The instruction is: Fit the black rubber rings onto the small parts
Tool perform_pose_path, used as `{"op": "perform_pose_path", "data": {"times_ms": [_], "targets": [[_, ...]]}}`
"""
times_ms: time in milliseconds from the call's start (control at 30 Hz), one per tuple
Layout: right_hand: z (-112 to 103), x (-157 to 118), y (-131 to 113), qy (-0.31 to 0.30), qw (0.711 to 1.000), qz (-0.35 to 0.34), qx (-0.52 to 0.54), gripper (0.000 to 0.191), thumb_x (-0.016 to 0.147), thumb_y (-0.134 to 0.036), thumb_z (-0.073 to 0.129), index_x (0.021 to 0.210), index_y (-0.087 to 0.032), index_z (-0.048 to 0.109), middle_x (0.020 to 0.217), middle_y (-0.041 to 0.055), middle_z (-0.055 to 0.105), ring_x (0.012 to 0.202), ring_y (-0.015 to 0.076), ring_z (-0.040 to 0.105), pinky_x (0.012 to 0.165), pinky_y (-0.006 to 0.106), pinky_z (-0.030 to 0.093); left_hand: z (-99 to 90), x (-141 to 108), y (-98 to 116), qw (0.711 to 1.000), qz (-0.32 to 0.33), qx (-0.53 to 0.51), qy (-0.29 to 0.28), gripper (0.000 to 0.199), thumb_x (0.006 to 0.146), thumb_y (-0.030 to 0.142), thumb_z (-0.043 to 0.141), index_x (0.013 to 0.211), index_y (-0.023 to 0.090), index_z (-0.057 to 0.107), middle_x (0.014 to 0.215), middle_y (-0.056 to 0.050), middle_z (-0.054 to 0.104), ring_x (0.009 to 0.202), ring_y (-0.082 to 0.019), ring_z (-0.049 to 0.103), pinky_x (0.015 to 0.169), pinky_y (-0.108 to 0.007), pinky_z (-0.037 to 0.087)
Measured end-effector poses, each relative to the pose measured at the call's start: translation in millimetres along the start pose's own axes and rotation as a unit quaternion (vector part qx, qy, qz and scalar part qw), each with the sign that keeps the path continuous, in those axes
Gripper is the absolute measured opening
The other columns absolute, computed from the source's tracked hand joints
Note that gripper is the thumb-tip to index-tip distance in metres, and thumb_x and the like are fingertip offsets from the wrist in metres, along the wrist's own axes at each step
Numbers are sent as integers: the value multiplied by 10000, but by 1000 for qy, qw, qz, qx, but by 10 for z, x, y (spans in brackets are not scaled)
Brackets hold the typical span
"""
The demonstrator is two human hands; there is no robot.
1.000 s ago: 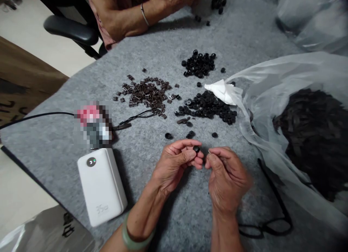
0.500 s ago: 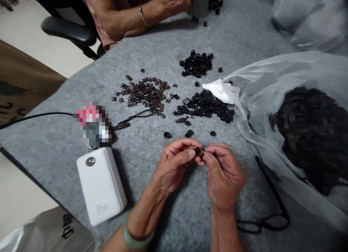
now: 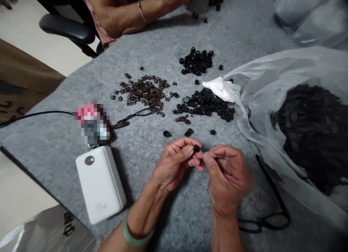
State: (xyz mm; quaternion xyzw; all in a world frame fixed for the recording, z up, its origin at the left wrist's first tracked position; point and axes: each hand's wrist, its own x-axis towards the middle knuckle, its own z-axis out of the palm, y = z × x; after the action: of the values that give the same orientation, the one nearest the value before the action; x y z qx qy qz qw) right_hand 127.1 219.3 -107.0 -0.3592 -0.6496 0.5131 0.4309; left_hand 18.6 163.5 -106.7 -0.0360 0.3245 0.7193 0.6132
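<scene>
A small, round black plastic piece (image 3: 196,148) is gripped between the thumb and forefinger of the left hand (image 3: 174,163), above the near part of the grey felt-covered table (image 3: 89,71). A thin, pin-like piece (image 3: 201,152) is pinched between the thumb and forefinger of the right hand (image 3: 228,176), its tip pointed toward the round piece; whether the two are touching cannot be told. A pale green bangle (image 3: 137,241) is worn on the left wrist.

Beyond the hands, a few loose black pieces (image 3: 212,132) are scattered. Behind these, flat black discs with centre holes (image 3: 209,105) are heaped, with black cup-shaped caps (image 3: 197,60) piled farther back and small dark brown clips (image 3: 146,91) spread to the left. A crumpled white wad (image 3: 220,89) is set against the discs, beside a translucent plastic bag (image 3: 261,78) in which dark strips (image 3: 312,132) are contained. Black-framed eyeglasses (image 3: 286,217) are laid near the right forearm.

On the left, a white power bank (image 3: 100,187) is placed just beside a pixelated object (image 3: 91,123), to which a black cable (image 3: 49,112) is run. At the far edge, a co-worker's forearm (image 3: 125,22) is rested on the table.
</scene>
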Motion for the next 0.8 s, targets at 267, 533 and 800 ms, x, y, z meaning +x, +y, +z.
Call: {"op": "perform_pose_path", "data": {"times_ms": [267, 533, 800], "targets": [[-31, -47, 26, -9, 999, 20, -27, 125, 901, -135, 658, 966, -151, 553, 857, -25, 614, 690, 19, 634, 626, 147, 551, -13, 3, -40, 1000, 9, 27, -5, 225, 789, 239, 838, 913, 105, 706, 682, -14, 727, 558, -107, 694, 586, -209, 611], [-77, 2, -16, -42, 994, -5, -97, 97, 908, -119, 636, 928, -154, 548, 801, -47, 608, 676, 3, 614, 637, 120, 532, -2, -4, -20, 997, 24, 74, 12, 217, 762, 218, 847, 880, 104, 705, 661, -23, 730, 568, -106, 695, 602, -191, 585], [-91, 17, -15, -66, 995, 17, -72, 113, 916, -134, 638, 906, -163, 530, 787, -51, 603, 708, 16, 632, 668, 146, 558, -2, -3, -84, 992, 72, 104, 22, 137, 772, 208, 835, 823, 117, 746, 632, -17, 725, 561, -102, 694, 604, -184, 580]]}}
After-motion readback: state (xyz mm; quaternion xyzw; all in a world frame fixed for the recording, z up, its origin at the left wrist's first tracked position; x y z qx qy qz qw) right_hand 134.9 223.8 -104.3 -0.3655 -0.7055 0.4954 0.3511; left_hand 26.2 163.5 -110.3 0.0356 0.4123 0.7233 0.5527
